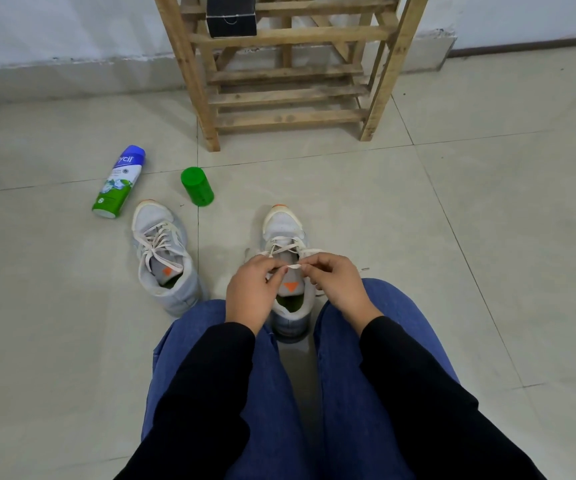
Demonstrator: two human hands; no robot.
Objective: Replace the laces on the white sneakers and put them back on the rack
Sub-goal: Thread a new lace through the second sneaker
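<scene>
Lace (293, 267) pinched between left hand (250, 292) and right hand (337, 284)

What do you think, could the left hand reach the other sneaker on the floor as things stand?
Probably yes: the other sneaker lies just left of the left hand with only bare floor between. The hand pinches a lace, though, so it must let go first.

Soft, even indoor light — faint shadows, sharp focus, wide-angle edge bending.
</scene>
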